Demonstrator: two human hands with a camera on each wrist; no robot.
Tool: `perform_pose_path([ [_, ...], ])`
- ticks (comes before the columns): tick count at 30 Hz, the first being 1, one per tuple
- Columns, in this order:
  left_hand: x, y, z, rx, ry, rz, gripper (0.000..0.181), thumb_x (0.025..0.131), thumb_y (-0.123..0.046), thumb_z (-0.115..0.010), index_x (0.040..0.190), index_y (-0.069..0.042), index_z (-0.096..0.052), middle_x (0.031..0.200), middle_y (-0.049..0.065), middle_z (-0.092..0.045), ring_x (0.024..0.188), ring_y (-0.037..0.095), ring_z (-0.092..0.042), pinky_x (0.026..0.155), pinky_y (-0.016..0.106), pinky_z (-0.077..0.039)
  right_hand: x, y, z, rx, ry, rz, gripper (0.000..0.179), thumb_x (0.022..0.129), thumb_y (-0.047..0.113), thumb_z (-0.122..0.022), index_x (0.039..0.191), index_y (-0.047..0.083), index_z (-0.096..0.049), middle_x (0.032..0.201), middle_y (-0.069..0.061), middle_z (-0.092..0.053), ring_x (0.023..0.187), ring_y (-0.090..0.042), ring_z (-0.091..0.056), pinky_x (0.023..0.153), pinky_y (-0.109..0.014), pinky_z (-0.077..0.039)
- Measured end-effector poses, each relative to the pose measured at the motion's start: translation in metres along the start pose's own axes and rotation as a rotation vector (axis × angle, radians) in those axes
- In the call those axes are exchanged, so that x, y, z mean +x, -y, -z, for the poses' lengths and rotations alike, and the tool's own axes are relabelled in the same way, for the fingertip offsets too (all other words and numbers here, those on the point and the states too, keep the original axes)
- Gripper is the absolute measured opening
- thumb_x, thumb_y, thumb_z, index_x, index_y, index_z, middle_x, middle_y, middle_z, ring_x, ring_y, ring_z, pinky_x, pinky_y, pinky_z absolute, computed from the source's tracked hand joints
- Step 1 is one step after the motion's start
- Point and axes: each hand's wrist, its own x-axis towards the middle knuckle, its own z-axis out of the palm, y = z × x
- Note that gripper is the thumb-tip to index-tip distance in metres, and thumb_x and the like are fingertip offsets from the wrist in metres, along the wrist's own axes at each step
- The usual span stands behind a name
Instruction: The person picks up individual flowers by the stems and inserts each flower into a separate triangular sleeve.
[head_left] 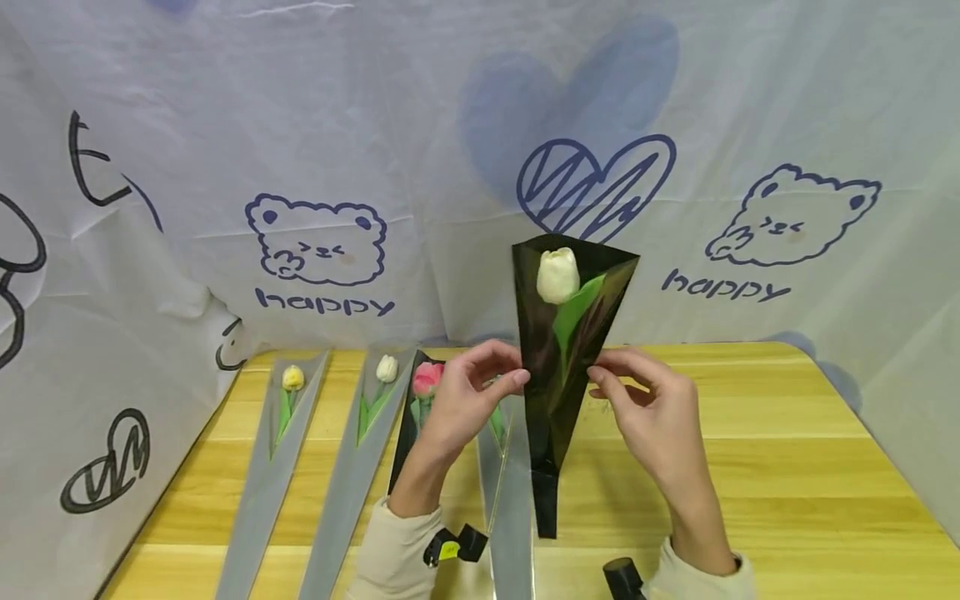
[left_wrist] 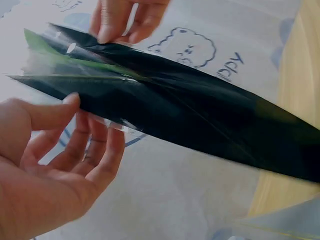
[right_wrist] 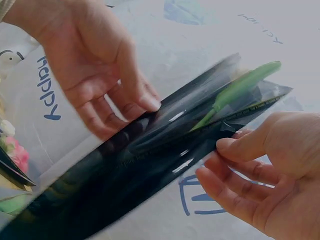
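Observation:
A white tulip [head_left: 558, 275] with a green leaf [head_left: 576, 315] stands inside a black flower sleeve [head_left: 555, 417], held upright above the table. My left hand [head_left: 480, 392] pinches the sleeve's left edge between thumb and fingers. On the opposite edge, my right hand [head_left: 652, 408] pinches it the same way. The left wrist view shows the sleeve [left_wrist: 200, 110] lying between both hands, its clear front catching light. In the right wrist view the leaf [right_wrist: 240, 90] shows through the sleeve's clear side, while the bloom is mostly hidden.
On the wooden table [head_left: 787, 467], to the left, lie a yellow tulip [head_left: 293, 378] and a white tulip [head_left: 387, 368] in grey sleeves. A pink tulip [head_left: 427, 379] in a black sleeve and another grey sleeve [head_left: 513, 517] are partly behind my left arm. A printed cloth [head_left: 450, 275] hangs behind.

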Motion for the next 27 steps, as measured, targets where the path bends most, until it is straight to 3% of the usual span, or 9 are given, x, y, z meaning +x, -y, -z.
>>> perform_pose_path([
  [4, 0.0, 0.003, -0.005, -0.018, -0.054, -0.039, 0.008, 0.095, 0.007, -0.069, 0.101, 0.01, -0.065, 0.095, 0.01, -0.063, 0.084, 0.017, -0.065, 0.077, 0.032, -0.059, 0.001, 0.001, 0.0, 0.009, -0.031, -0.013, 0.018, 0.092, -0.01, -0.07, 0.109, -0.005, -0.074, 0.101, -0.014, -0.073, 0.086, -0.011, -0.071, 0.074, -0.023, -0.058],
  [8, -0.001, 0.001, -0.007, -0.061, -0.14, -0.082, 0.009, 0.093, 0.008, -0.07, 0.1, 0.012, -0.066, 0.093, 0.007, -0.064, 0.081, 0.016, -0.065, 0.076, 0.031, -0.059, 0.002, 0.0, -0.002, 0.03, -0.004, -0.03, 0.023, 0.091, -0.011, -0.071, 0.114, -0.006, -0.072, 0.104, -0.015, -0.073, 0.088, -0.01, -0.071, 0.075, -0.024, -0.058],
  [11, -0.002, 0.0, -0.006, -0.078, -0.158, -0.083, 0.01, 0.093, 0.009, -0.07, 0.101, 0.013, -0.066, 0.094, 0.007, -0.065, 0.08, 0.015, -0.065, 0.076, 0.032, -0.059, 0.004, -0.003, -0.005, 0.029, 0.022, -0.038, 0.023, 0.09, -0.012, -0.071, 0.112, -0.007, -0.072, 0.103, -0.017, -0.073, 0.086, -0.009, -0.072, 0.074, -0.025, -0.059],
  [14, -0.002, 0.003, -0.004, -0.058, -0.114, -0.04, 0.016, 0.095, 0.005, -0.069, 0.109, 0.01, -0.064, 0.102, 0.009, -0.065, 0.089, 0.017, -0.066, 0.081, 0.033, -0.059, 0.004, -0.006, -0.007, 0.033, 0.023, -0.051, 0.02, 0.09, -0.013, -0.07, 0.109, -0.008, -0.072, 0.102, -0.018, -0.073, 0.084, -0.009, -0.072, 0.073, -0.026, -0.059],
  [19, -0.001, 0.019, -0.008, -0.021, 0.046, 0.071, 0.038, 0.096, -0.003, -0.07, 0.131, -0.002, -0.056, 0.126, 0.014, -0.064, 0.115, 0.026, -0.065, 0.095, 0.038, -0.054, 0.005, -0.016, -0.008, 0.045, 0.005, -0.083, 0.019, 0.092, -0.012, -0.069, 0.11, -0.008, -0.071, 0.101, -0.019, -0.072, 0.085, -0.013, -0.072, 0.071, -0.027, -0.059],
  [21, 0.001, 0.028, -0.013, -0.038, 0.091, 0.094, 0.044, 0.095, -0.002, -0.072, 0.135, -0.004, -0.053, 0.13, 0.017, -0.065, 0.117, 0.029, -0.065, 0.096, 0.039, -0.053, 0.005, -0.02, -0.006, 0.027, 0.002, -0.088, 0.019, 0.092, -0.011, -0.069, 0.111, -0.008, -0.071, 0.101, -0.019, -0.072, 0.084, -0.012, -0.071, 0.071, -0.026, -0.059],
  [23, 0.002, 0.036, -0.02, -0.065, 0.111, 0.103, 0.047, 0.094, -0.001, -0.073, 0.135, -0.004, -0.051, 0.129, 0.019, -0.066, 0.115, 0.03, -0.067, 0.093, 0.038, -0.055, 0.005, -0.023, -0.005, 0.007, 0.005, -0.096, 0.02, 0.092, -0.011, -0.069, 0.112, -0.008, -0.071, 0.102, -0.02, -0.072, 0.084, -0.011, -0.07, 0.07, -0.025, -0.059],
  [27, 0.002, 0.047, -0.032, -0.099, 0.093, 0.131, 0.048, 0.092, 0.003, -0.073, 0.132, -0.005, -0.047, 0.121, 0.023, -0.07, 0.104, 0.032, -0.072, 0.083, 0.034, -0.057, 0.003, -0.027, 0.002, -0.038, 0.036, -0.131, 0.023, 0.093, -0.009, -0.07, 0.115, -0.006, -0.071, 0.104, -0.021, -0.072, 0.083, -0.008, -0.068, 0.069, -0.022, -0.058],
])
